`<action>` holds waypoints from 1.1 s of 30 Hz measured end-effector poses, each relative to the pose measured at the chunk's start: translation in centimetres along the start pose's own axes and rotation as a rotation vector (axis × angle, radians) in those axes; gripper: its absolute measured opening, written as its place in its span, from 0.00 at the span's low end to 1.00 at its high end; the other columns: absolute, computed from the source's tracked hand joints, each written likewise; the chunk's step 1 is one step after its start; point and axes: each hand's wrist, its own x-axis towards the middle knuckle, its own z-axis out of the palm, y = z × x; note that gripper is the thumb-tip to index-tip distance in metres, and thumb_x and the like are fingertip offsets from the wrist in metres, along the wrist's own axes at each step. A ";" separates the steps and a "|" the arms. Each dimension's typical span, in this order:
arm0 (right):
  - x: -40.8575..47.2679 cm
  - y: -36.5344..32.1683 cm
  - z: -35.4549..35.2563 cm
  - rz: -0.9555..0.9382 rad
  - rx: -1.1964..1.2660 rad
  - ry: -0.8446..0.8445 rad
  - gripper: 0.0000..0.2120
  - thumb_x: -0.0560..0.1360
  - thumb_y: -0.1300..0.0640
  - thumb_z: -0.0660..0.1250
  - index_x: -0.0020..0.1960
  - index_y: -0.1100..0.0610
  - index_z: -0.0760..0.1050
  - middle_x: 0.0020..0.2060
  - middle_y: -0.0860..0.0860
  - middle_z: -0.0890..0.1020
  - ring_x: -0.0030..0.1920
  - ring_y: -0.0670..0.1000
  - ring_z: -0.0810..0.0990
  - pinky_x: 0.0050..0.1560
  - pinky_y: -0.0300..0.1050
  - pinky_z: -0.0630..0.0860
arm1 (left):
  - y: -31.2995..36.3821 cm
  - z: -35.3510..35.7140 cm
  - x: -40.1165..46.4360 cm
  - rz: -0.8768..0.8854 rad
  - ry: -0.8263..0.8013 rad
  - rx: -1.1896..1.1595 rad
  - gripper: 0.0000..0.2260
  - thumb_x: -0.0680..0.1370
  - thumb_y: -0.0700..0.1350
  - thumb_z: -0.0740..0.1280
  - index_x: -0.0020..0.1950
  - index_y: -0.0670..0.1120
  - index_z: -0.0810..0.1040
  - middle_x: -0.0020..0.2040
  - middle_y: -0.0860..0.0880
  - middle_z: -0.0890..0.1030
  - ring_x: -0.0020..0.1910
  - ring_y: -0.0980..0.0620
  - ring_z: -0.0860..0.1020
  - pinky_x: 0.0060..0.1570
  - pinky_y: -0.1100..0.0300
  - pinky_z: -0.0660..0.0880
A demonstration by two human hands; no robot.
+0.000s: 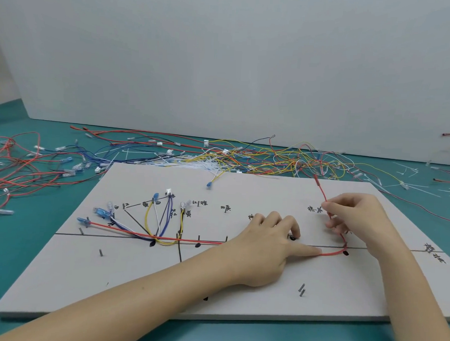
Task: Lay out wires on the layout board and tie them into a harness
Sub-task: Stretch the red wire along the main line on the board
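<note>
A white layout board (136,277) with pins, drawn lines and handwritten labels lies on the teal table. A red wire (190,239) runs from a blue terminal at the board's left along the main line and curves up at the right. My left hand (269,247) lies on the board, its thumb pressing the red wire down on the line. My right hand (356,217) pinches the wire's rising part near a pin, the end reaching up past the board's far edge. Yellow, white, blue and black wires (160,219) fan out at left centre.
Behind the board lies a tangle of loose wires (271,157) in red, yellow, blue and white, plus white cable ties (409,170) at the right. More red wires (10,166) spread left of the board. Two loose pins (301,289) stand near the front.
</note>
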 end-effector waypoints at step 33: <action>3.9 2.2 0.2 -0.003 -0.220 0.234 0.06 0.71 0.64 0.70 0.38 0.55 0.79 0.29 0.58 0.81 0.28 0.57 0.77 0.45 0.56 0.79 | 0.1 -0.1 -0.1 -0.022 0.008 -0.012 0.26 0.80 0.40 0.53 0.74 0.62 0.63 0.64 0.50 0.66 0.57 0.47 0.63 0.59 0.51 0.62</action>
